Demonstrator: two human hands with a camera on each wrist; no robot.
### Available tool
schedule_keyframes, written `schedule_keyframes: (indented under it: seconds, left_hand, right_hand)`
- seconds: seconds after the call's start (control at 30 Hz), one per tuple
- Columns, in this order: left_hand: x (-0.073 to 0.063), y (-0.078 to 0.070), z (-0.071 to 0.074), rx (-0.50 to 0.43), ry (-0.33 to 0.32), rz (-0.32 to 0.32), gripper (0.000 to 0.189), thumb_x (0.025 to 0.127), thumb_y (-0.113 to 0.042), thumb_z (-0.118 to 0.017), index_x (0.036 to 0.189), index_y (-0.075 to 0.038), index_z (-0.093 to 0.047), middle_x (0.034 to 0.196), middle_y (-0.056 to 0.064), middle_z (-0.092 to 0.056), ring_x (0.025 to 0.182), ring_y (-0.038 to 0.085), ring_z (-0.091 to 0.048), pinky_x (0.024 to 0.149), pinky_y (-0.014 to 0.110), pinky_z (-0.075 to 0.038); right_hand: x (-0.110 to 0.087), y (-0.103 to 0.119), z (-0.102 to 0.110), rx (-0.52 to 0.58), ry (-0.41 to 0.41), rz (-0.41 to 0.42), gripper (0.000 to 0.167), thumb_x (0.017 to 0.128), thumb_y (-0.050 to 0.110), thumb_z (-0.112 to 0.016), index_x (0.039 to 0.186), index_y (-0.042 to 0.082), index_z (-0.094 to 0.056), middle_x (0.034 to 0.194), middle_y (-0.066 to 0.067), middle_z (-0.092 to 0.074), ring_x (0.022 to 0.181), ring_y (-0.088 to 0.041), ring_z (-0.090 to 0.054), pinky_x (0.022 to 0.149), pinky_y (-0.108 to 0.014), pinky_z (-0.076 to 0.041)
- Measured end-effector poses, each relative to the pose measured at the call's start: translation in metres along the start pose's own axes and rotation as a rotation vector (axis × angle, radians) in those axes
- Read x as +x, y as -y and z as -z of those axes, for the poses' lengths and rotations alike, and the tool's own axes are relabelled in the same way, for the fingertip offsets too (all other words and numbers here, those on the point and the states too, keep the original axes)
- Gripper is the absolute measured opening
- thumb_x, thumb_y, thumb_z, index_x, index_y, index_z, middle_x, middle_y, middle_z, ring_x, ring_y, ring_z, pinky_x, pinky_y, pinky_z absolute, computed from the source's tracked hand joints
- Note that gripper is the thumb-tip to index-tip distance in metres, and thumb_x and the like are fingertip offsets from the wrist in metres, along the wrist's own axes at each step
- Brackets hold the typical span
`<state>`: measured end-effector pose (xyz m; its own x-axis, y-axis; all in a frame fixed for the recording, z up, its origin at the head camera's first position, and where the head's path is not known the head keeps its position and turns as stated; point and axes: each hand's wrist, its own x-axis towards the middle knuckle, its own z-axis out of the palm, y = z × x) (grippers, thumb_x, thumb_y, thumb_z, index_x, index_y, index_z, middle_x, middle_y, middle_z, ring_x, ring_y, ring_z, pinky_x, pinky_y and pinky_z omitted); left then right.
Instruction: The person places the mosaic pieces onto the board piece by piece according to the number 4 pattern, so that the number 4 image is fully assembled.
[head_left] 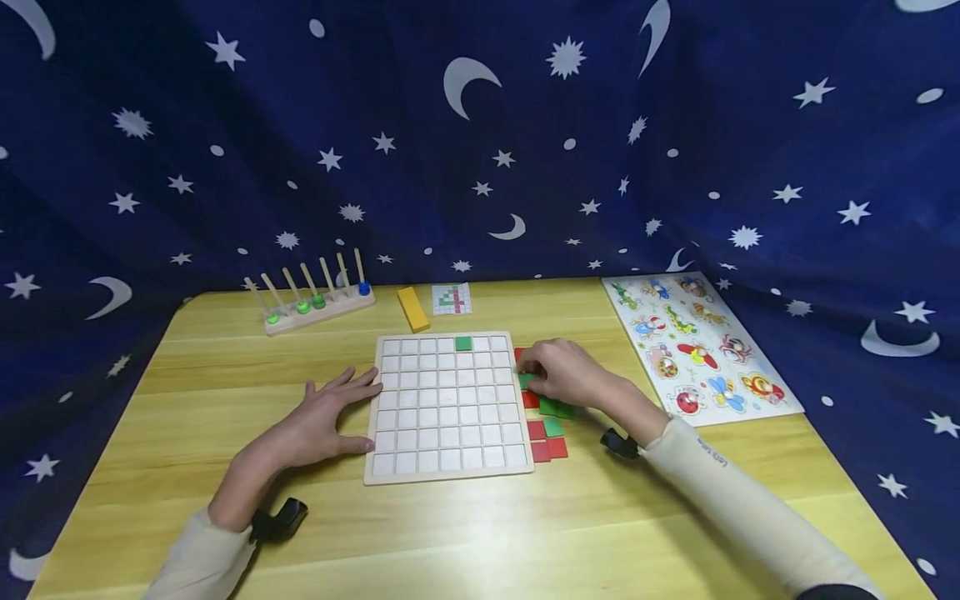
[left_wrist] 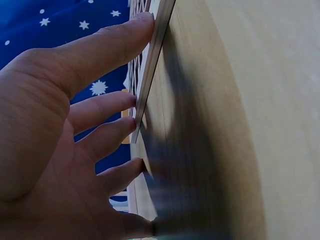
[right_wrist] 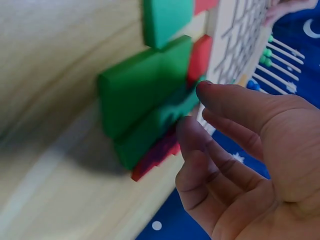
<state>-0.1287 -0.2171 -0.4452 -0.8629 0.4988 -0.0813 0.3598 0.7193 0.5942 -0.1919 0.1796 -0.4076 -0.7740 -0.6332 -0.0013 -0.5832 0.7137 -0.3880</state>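
Note:
A square wooden grid board lies flat, one green tile in its top row. My left hand spreads its fingers along the board's left edge, with the thumb at the rim in the left wrist view. Just past the right edge, my right hand bends over a cluster of tiles. Its thumb and index finger pinch a green tile at opposite edges. Around that tile lie more green tiles and red tiles.
Loose red tiles lie by the board's lower right. Behind stand a peg rack with beads, a yellow block and a small pattern card. An insect puzzle board lies at right. A dark starry curtain borders the table.

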Motion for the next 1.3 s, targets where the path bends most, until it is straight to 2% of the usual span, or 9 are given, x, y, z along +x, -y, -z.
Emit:
schedule_keyframes:
  seconds: [0.17,0.23,0.37,0.47,0.6,0.73,0.9,1.03,1.3]
  left_hand:
    - [0.000,-0.001,-0.001,-0.009,-0.003,0.002,0.081,0.078,-0.031,-0.087,0.147,-0.009,-0.051,0.161,0.009,-0.031,0.147,0.045,-0.016,0.101,0.082,0.002]
    - [0.000,-0.001,-0.001,-0.004,-0.001,0.006,0.081,0.078,-0.031,-0.087,0.147,-0.010,-0.051,0.161,0.009,-0.030,0.148,0.044,-0.016,0.101,0.082,0.002]
    - [0.000,-0.001,-0.001,-0.007,0.003,0.006,0.082,0.078,-0.030,-0.087,0.148,-0.009,-0.050,0.162,0.008,-0.028,0.148,0.044,-0.015,0.102,0.082,0.002]
    - [-0.001,0.000,-0.002,-0.011,0.003,0.008,0.082,0.078,-0.030,-0.086,0.148,-0.010,-0.049,0.162,0.007,-0.028,0.148,0.043,-0.015,0.102,0.081,0.003]
    - [-0.003,0.001,-0.003,-0.008,0.004,0.007,0.082,0.078,-0.030,-0.086,0.148,-0.009,-0.049,0.162,0.008,-0.027,0.148,0.044,-0.015,0.102,0.081,0.003]
    - [-0.002,0.001,-0.003,-0.011,0.000,0.005,0.081,0.079,-0.030,-0.086,0.148,-0.009,-0.050,0.162,0.007,-0.027,0.149,0.043,-0.014,0.102,0.081,0.003]
    - [-0.001,0.001,0.000,-0.010,0.002,0.004,0.081,0.079,-0.031,-0.086,0.148,-0.009,-0.049,0.162,0.007,-0.027,0.149,0.042,-0.014,0.103,0.081,0.004]
    - [-0.001,0.001,0.002,-0.004,0.006,0.008,0.081,0.079,-0.032,-0.086,0.149,-0.010,-0.049,0.162,0.005,-0.027,0.149,0.041,-0.014,0.103,0.080,0.003]
    - [-0.002,0.001,-0.001,-0.012,0.009,0.001,0.081,0.080,-0.032,-0.085,0.149,-0.011,-0.049,0.162,0.006,-0.028,0.149,0.041,-0.014,0.103,0.080,0.004]
  right_hand:
    - [0.000,0.000,-0.004,-0.030,0.002,0.002,0.018,0.083,0.003,-0.077,0.100,0.007,-0.077,0.094,-0.002,-0.072,0.081,-0.017,-0.065,0.069,-0.035,-0.054]
    - [0.000,0.000,-0.005,-0.040,-0.001,0.001,0.019,0.082,0.003,-0.078,0.100,0.007,-0.077,0.094,-0.002,-0.071,0.078,-0.016,-0.062,0.067,-0.034,-0.052]
    - [0.002,0.000,-0.006,-0.071,0.009,0.008,0.012,0.081,0.005,-0.079,0.092,0.010,-0.075,0.077,0.001,-0.062,0.065,-0.012,-0.048,0.057,-0.028,-0.040]
    - [0.002,0.000,-0.008,-0.078,0.017,0.004,0.012,0.080,0.007,-0.080,0.089,0.011,-0.073,0.072,0.000,-0.056,0.062,-0.012,-0.042,0.055,-0.027,-0.035]
    - [0.002,0.000,-0.008,-0.085,0.021,-0.003,0.017,0.080,0.009,-0.082,0.095,0.010,-0.074,0.078,-0.002,-0.060,0.065,-0.013,-0.045,0.057,-0.028,-0.038]
    - [0.006,0.003,-0.003,-0.123,0.009,0.003,0.017,0.079,0.007,-0.081,0.094,0.009,-0.073,0.080,-0.002,-0.059,0.066,-0.014,-0.046,0.056,-0.029,-0.039]
    - [0.017,0.009,0.006,-0.167,-0.013,0.011,0.015,0.078,0.004,-0.078,0.089,0.008,-0.069,0.077,-0.002,-0.053,0.063,-0.015,-0.045,0.053,-0.028,-0.035]
    - [0.028,0.018,0.010,-0.157,-0.021,0.005,0.017,0.081,0.007,-0.079,0.096,0.007,-0.071,0.082,-0.003,-0.056,0.064,-0.015,-0.047,0.054,-0.028,-0.039]
    - [0.046,0.031,-0.004,-0.111,-0.002,0.032,0.022,0.083,0.008,-0.077,0.104,0.005,-0.072,0.090,-0.005,-0.061,0.068,-0.016,-0.049,0.059,-0.030,-0.042]
